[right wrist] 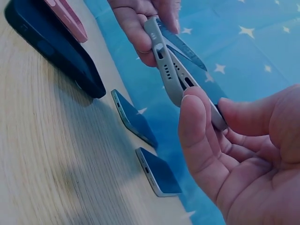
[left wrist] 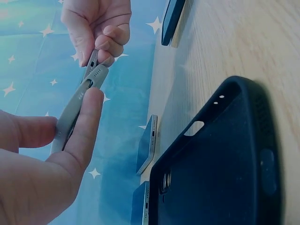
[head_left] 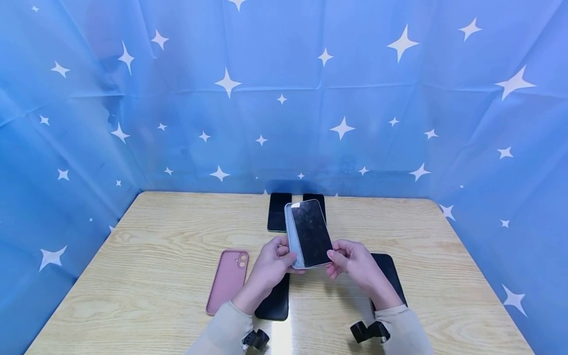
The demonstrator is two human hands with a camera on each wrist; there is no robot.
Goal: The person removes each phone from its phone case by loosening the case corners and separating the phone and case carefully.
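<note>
- Left hand (head_left: 272, 265): fingers pinching pale grey-blue phone case (head_left: 294, 239).
- Right hand (head_left: 356, 264): fingers pinching black-screened rectangular phone (head_left: 312, 234), slanted across that case.
- Pink phone case (head_left: 225, 283): left of it.

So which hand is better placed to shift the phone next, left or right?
Right, most likely. The right hand pinches the phone near its lower corner, where it sticks out of the case; the left hand grips the case, so could steady it.

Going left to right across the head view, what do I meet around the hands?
Pink case → left hand → phone overlapping a pale case → right hand → dark phone-shaped item.
</note>
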